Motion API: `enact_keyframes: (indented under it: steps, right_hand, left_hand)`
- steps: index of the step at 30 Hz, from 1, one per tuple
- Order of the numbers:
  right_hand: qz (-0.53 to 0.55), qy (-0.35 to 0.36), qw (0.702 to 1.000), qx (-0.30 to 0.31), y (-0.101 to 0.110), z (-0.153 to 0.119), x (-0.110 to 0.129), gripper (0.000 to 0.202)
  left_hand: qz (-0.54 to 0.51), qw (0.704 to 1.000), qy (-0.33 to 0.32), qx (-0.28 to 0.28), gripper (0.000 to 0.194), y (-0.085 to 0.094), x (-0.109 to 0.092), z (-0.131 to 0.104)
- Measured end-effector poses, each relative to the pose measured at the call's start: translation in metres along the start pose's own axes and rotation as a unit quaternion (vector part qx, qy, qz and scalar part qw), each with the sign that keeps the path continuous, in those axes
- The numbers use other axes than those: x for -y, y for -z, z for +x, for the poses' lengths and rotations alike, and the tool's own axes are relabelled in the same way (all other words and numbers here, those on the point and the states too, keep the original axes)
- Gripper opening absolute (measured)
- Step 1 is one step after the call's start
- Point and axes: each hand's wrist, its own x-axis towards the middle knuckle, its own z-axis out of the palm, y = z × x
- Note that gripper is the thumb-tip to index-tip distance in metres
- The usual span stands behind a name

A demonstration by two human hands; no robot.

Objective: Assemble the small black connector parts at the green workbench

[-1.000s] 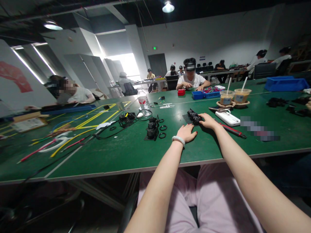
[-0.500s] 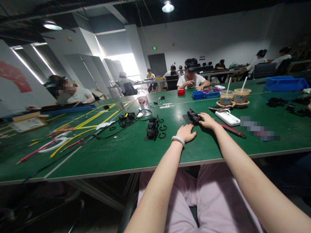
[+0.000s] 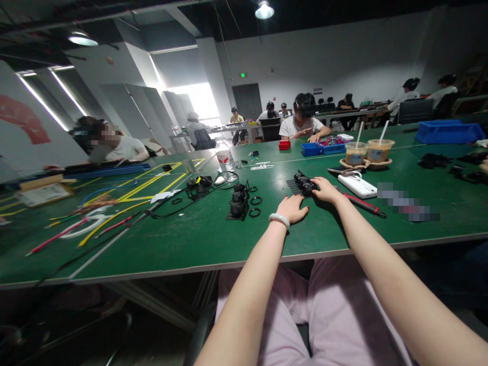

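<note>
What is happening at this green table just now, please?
The person's right hand is at a black part on the green table, fingers against its side. The left hand lies palm down just nearer. To the left stand another black assembly and three black rings.

Green table (image 3: 213, 244) before me, black rings (image 3: 254, 212), a clear bottle (image 3: 226, 161), red-handled pliers (image 3: 362, 203), a white power bank (image 3: 358, 186) lying on it.
</note>
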Motion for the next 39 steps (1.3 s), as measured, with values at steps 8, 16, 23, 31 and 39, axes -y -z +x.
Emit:
enact_keyframes:
  steps: [8,16,23,31,39]
  right_hand:
    - [0.030,-0.026,0.999,-0.007,-0.002,0.000,0.003,0.056]
    - [0.061,0.083,0.982,-0.159,0.008,-0.013,0.054,0.062]
    - [0.109,0.296,0.948,-0.042,-0.009,-0.027,0.127,0.050]
    - [0.106,0.339,0.933,0.054,-0.040,-0.024,0.166,0.043]
    - [0.103,0.313,0.942,0.069,-0.054,-0.014,0.174,0.040]
  left_hand:
    - [0.002,0.999,0.006,-0.046,0.052,0.015,-0.004,-0.016]
    - [-0.008,0.989,0.012,-0.145,0.053,0.067,-0.007,-0.099]
    - [-0.011,0.979,0.106,-0.174,0.051,0.073,0.046,-0.172]
    - [-0.030,0.978,0.158,-0.135,0.066,0.094,0.111,-0.163]
    - [-0.113,0.979,0.152,-0.077,0.074,0.079,0.130,-0.141]
